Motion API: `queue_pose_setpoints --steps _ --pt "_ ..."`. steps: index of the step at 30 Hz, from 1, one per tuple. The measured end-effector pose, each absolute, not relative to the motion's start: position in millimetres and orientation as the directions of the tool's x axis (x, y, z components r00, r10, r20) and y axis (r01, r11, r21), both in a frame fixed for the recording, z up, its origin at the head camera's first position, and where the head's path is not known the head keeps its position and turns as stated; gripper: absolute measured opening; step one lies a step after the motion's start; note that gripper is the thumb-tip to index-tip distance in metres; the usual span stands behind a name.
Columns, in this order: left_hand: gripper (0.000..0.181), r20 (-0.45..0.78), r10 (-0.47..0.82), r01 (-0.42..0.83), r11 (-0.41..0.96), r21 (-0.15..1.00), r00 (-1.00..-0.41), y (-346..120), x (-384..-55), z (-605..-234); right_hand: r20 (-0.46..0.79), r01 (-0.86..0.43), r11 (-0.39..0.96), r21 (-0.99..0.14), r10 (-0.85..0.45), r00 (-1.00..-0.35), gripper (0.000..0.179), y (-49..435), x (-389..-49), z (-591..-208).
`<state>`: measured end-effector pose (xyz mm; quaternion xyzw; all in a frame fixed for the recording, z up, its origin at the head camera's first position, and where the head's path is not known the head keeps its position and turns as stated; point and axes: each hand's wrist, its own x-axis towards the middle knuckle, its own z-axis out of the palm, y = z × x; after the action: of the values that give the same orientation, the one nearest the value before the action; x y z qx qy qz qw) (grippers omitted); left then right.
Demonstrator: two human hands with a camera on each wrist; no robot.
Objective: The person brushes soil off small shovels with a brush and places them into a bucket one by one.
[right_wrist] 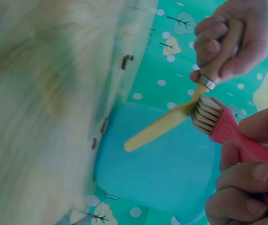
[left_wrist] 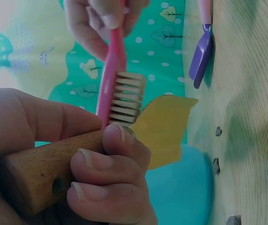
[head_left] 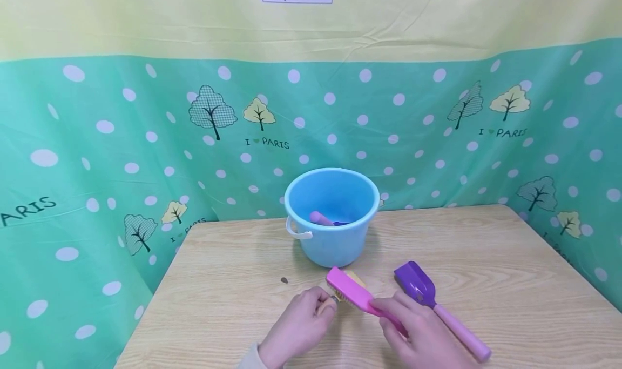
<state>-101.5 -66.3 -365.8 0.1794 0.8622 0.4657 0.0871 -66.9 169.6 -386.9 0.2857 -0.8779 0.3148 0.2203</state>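
My left hand [head_left: 302,319] grips the wooden handle [left_wrist: 47,164] of a small garden trowel with a yellow blade [left_wrist: 164,129]. A metal collar [right_wrist: 206,83] joins handle and blade. With my right hand [head_left: 417,330] I hold a pink brush [head_left: 353,289] by its handle. In the right wrist view, its pale bristles [right_wrist: 208,114] touch the trowel near the collar end of the blade. Seen from the head, the brush head covers part of the blade.
A light blue bucket [head_left: 335,247] stands behind the hands, with a pink-purple handle [head_left: 320,218] inside. A purple scoop [head_left: 419,286] with a pink handle lies on the wooden table [head_left: 218,304] at right. Small dark bits, one a dark crumb [head_left: 284,280], lie left of the bucket.
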Motion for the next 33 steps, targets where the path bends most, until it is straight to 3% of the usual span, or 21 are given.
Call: queue_pose_setpoints --steps 4,11,15,21,33 --pt "0.015 0.017 0.385 0.225 0.503 0.835 -0.923 -67 -101 -366 0.597 -0.644 0.665 -0.378 -0.357 -0.719 0.043 168 -70 -392" --pt "0.015 0.037 0.383 0.253 0.533 0.807 -0.923 -66 -101 -366 0.454 -0.464 0.773 -0.433 -0.257 -0.853 0.039 168 -70 -392" --pt "0.014 0.034 0.382 0.247 0.524 0.815 -0.923 -66 -100 -367 0.410 -0.401 0.818 -0.413 -0.226 -0.884 0.037 169 -72 -392" --pt "0.013 0.035 0.387 0.249 0.520 0.817 -0.921 -66 -98 -366 0.407 -0.368 0.854 -0.369 -0.208 -0.889 0.034 175 -78 -399" --pt "0.015 0.035 0.388 0.242 0.500 0.832 -0.921 -67 -98 -361 0.480 -0.388 0.838 -0.385 -0.177 -0.859 0.036 185 -87 -405"
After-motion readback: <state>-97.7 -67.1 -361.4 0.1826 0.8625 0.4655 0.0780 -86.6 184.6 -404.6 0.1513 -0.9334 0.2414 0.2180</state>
